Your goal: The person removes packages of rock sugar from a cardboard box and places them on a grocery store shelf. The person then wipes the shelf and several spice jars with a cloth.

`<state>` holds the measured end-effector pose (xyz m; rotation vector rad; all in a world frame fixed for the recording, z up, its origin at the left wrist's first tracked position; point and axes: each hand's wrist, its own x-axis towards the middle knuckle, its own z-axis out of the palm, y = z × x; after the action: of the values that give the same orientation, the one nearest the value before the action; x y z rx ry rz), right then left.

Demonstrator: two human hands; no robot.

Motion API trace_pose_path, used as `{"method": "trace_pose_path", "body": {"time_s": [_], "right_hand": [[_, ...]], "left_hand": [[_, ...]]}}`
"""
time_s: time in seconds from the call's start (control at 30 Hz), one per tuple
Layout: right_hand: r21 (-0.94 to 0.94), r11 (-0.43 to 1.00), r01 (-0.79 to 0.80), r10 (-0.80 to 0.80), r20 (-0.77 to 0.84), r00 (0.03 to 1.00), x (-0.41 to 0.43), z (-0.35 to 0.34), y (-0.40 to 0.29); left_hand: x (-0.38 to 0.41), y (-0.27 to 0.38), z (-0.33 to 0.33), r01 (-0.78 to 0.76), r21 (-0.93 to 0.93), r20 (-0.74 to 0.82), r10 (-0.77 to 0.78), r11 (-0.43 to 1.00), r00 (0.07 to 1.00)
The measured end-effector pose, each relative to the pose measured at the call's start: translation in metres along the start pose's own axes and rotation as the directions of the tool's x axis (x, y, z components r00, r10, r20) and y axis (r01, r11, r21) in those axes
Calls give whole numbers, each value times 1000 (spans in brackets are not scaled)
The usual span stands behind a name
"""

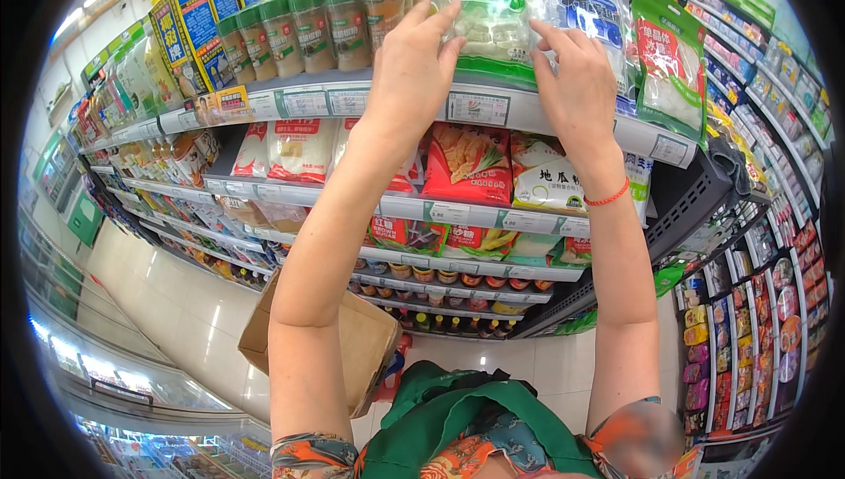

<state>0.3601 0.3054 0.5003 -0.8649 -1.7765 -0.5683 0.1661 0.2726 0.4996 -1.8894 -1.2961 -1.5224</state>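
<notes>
On the top shelf stands a clear plastic food bag [494,30] with a green print and pale lumps inside. My left hand [417,59] is at its left edge, fingers spread and fingertips against or just over the bag. My right hand [575,79], with a red cord at the wrist, is at its right edge with fingers apart. Whether those fingertips touch the bag is unclear. Right of it, partly behind my right hand, stands a blue-and-white bag [584,7]. A green-and-red bag of rock sugar [670,63] stands at the shelf's end. Green-capped spice jars [343,26] line up left of my left hand.
A price-label rail [478,108] edges the top shelf. Lower shelves hold a red packet [467,165], a starch bag [548,175] and sauce jars. An open cardboard box [366,353] is below my left arm. Another stocked rack [746,340] runs along the right.
</notes>
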Motion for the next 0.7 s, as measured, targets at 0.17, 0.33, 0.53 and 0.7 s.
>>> {"method": "trace_pose_path", "body": {"time_s": [0.17, 0.33, 0.53, 0.7], "right_hand": [[19, 999, 42, -43, 1, 999, -1, -7, -2], [5, 997, 82, -82, -58, 995, -6, -10, -6], [88, 990, 113, -105, -89, 990, -12, -18, -32], [248, 955, 162, -152, -59, 987, -24, -16, -62]], "left_hand": [[-7, 6, -1, 4, 15, 12, -4, 1000, 1000], [-16, 13, -10, -27, 10, 39, 27, 1000, 999], [-39, 15, -26, -121, -16, 39, 121, 993, 992], [-62, 17, -41, -150, 5, 72, 149, 989, 986]]}}
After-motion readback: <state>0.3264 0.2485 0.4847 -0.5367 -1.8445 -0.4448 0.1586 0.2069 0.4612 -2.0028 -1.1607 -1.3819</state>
